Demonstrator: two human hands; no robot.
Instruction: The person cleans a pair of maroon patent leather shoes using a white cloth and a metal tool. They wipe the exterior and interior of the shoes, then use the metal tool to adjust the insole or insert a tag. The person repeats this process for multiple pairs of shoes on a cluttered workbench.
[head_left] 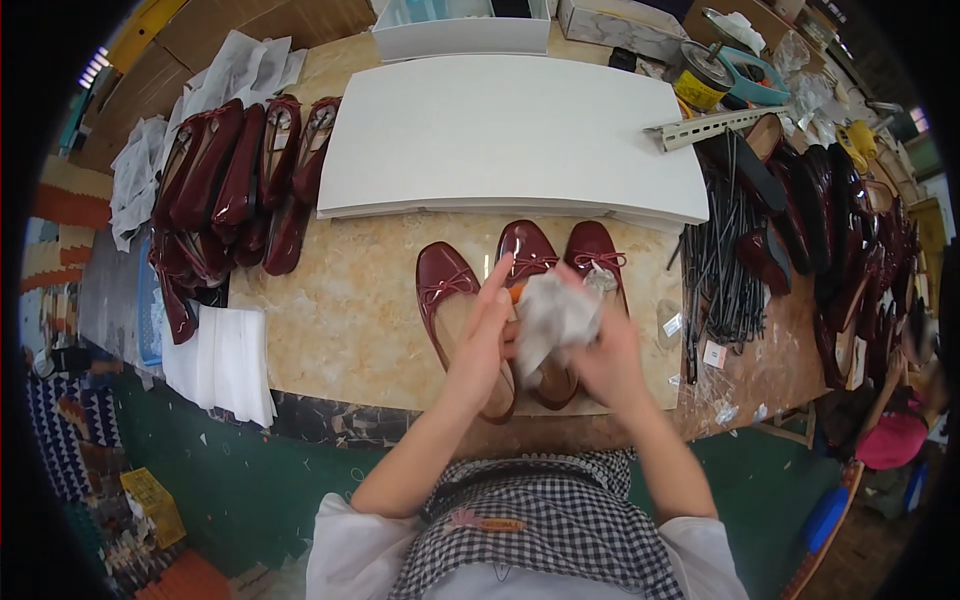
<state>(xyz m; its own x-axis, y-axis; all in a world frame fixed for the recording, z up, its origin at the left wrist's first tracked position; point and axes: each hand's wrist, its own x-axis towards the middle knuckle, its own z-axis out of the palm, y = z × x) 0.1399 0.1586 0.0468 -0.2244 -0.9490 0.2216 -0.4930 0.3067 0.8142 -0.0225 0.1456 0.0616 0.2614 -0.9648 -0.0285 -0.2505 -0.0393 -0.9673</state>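
Observation:
Three glossy dark red flat shoes with bows lie side by side on the table before me: a left shoe [441, 272], a middle shoe [527, 240] and a right shoe [592, 240]. Over the middle and right ones, my right hand [606, 358] grips a crumpled whitish piece of paper [556, 318], smeared by motion. My left hand [484, 328] is beside the paper, its fingers stretched out and pointing away from me. A small orange thing [517, 293] shows between that hand and the paper; its kind is hidden. Crumpled clear wrapping [601, 281] sits at the right shoe's opening.
White board sheets [510, 135] lie behind the shoes. More red shoes are heaped at left [235, 170] and right [815, 220]. Dark thin rods [722, 260], a slotted metal strip [712, 128] and a tin [702, 75] are at right. White sheets [218, 362] overhang the left front edge.

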